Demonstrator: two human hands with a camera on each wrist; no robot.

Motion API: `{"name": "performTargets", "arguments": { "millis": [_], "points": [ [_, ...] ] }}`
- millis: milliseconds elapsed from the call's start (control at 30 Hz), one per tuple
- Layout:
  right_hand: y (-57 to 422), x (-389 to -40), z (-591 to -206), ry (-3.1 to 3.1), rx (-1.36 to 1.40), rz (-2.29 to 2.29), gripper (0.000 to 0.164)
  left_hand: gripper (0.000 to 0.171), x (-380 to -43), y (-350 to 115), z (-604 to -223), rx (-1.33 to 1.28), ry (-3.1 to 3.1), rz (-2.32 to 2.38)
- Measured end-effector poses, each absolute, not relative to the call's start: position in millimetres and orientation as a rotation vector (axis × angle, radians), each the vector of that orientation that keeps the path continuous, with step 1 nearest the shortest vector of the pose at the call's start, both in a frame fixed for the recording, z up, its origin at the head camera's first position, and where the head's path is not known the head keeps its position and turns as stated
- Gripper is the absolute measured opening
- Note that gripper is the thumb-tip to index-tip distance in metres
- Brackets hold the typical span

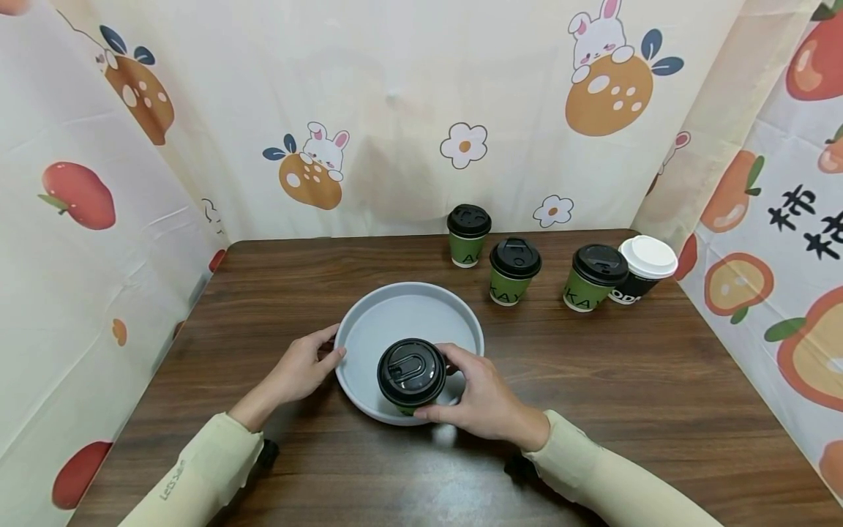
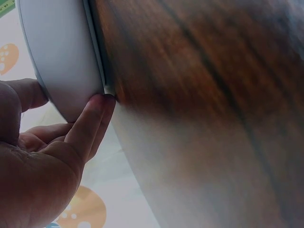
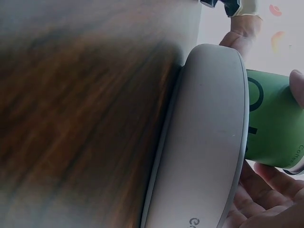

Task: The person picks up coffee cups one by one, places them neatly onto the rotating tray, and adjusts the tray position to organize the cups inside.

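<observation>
A round light-grey tray with a raised wall lies on the wooden table. My left hand holds its left edge; in the left wrist view the thumb is at the rim and fingertips are low on the wall. At the tray's near right, my right hand grips a green paper coffee cup with a black lid, thumb on the near side and fingers on the far side. The right wrist view shows the green cup wall upright against the inside of the tray rim.
Behind the tray to the right stand three more green cups with black lids, a far one, a middle one and a right one. A black cup with a white lid is partly hidden. Printed curtains enclose the table.
</observation>
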State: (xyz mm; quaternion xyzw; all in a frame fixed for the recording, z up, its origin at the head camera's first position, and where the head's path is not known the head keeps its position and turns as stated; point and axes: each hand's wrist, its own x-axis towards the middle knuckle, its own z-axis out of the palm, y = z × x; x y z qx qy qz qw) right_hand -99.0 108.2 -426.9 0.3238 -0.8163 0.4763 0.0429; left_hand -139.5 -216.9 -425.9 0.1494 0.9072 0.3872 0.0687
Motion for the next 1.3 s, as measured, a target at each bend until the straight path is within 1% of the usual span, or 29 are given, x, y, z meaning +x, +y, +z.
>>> {"name": "performTargets", "arguments": {
  "millis": [800,1067,1300],
  "points": [
    [112.5,-103.4,-427.6,-2.443,1.029,1.491,0.079,0.053,-138.8,-217.0,-425.3,0.458,2.721,1.169],
    [118.1,-104.3,-420.9,-2.435,1.077,1.422,0.088,0.053,-139.0,-217.3,-426.1,0.456,2.732,1.165],
    [123.0,-107.0,-414.6,-2.429,1.071,1.457,0.085,0.053,-139.2,-217.6,-426.8,0.448,2.735,1.165]
  ]
}}
